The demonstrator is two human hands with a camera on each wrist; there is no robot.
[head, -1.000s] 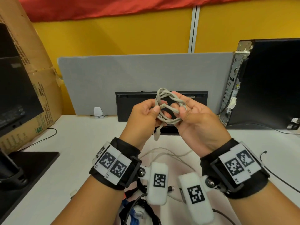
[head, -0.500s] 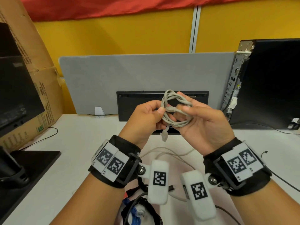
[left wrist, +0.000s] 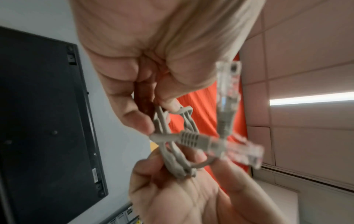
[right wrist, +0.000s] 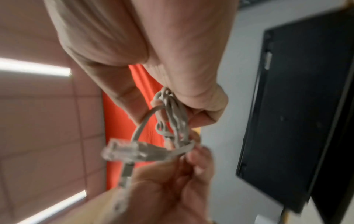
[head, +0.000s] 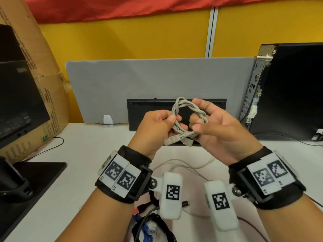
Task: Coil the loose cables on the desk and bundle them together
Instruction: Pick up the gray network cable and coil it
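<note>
Hands up over the white desk (head: 75,165), both busy with a small grey network cable coil (head: 189,109) twisted into a ring, held in the air in front of the black keyboard (head: 139,109) propped on edge. Left hand (head: 153,130) pinches the ring's left side between thumb and fingers; right hand (head: 222,133) curls round the right side, thumb pressing the lower strands. Two clear plastic plugs (head: 170,140) poke out below. More loose pale cables (head: 181,165) lie on the desk beneath the wrists.
</note>
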